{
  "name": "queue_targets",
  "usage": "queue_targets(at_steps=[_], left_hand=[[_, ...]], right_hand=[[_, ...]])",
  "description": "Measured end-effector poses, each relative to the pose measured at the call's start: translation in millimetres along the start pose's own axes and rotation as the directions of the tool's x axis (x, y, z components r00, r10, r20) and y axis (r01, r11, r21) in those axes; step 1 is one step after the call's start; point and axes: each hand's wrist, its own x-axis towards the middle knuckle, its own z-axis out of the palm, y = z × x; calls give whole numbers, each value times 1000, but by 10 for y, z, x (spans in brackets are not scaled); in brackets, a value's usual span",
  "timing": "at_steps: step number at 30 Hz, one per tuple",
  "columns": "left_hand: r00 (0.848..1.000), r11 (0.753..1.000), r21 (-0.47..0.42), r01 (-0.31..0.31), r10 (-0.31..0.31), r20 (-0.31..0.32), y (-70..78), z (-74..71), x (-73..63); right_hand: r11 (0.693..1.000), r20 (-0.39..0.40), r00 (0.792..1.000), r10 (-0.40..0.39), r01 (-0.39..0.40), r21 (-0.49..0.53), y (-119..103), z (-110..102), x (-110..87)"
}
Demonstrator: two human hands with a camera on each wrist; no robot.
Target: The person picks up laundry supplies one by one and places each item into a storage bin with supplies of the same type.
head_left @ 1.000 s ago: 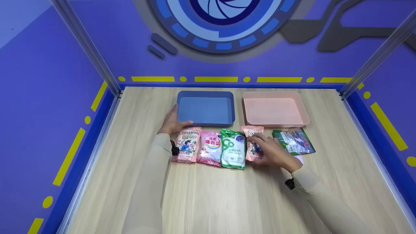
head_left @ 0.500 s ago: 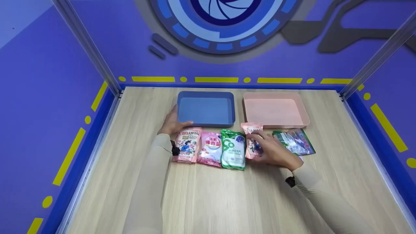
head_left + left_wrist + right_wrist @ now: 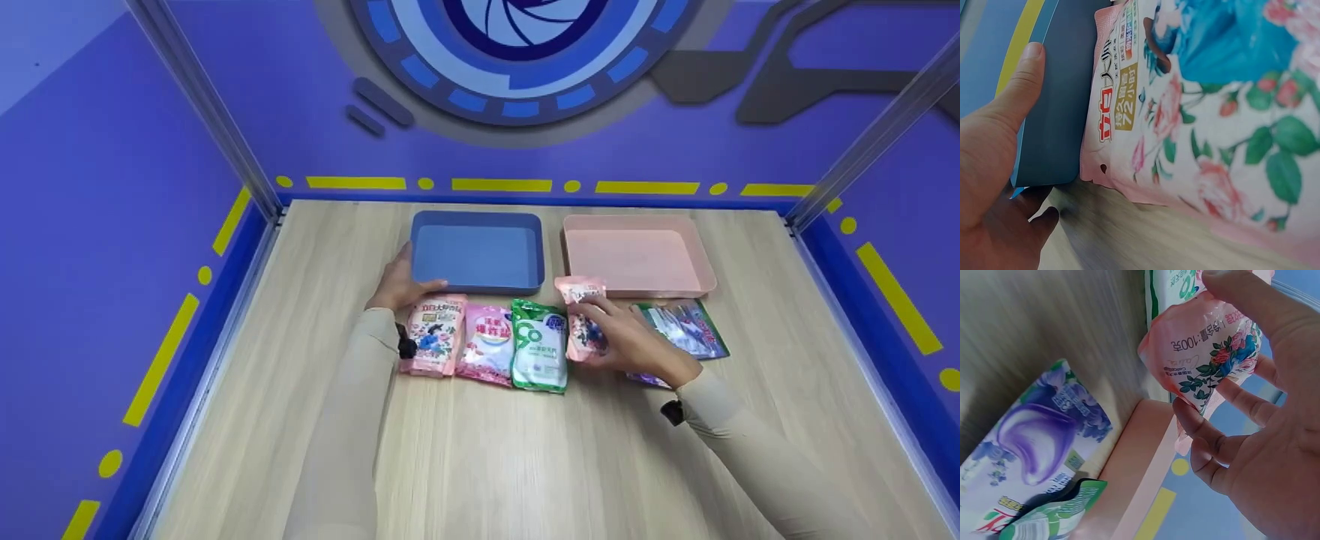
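Observation:
My left hand (image 3: 397,283) grips the near left corner of a blue tray (image 3: 478,289); the left wrist view shows the thumb (image 3: 1024,79) along its wall. Beside that hand lies a pink floral pouch (image 3: 435,335) with Chinese lettering. My right hand (image 3: 634,339) pinches a second pink floral pouch (image 3: 1202,349) between thumb and fingers, marked 100克. This pouch is tilted, its top end near the front wall of a pink tray (image 3: 652,292). The hand hides part of it in the head view.
A pink-and-white packet (image 3: 486,345) and a green-and-white packet (image 3: 540,346) lie in the row between the hands. Right of my right hand, a green-edged packet (image 3: 694,330) overlaps a purple packet (image 3: 1044,433). Printed walls enclose the wooden table (image 3: 465,465).
My right hand has moved the pink floral pouch slightly away from me, toward the pink tray. More of the purple packet is uncovered. The left hand stays on the blue tray.

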Motion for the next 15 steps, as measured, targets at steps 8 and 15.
queue_targets(at_steps=[8, 15], left_hand=[[1000, 1000, -13, 20, -21, -4, 14, -13, -1], [999, 999, -15, 47, -47, -1, 34, -3, -24]], right_hand=[[1000, 24, 1000, 6, -6, 21, -22, -71, 75], [1000, 28, 1000, 1, -2, 14, -28, -100, 139]])
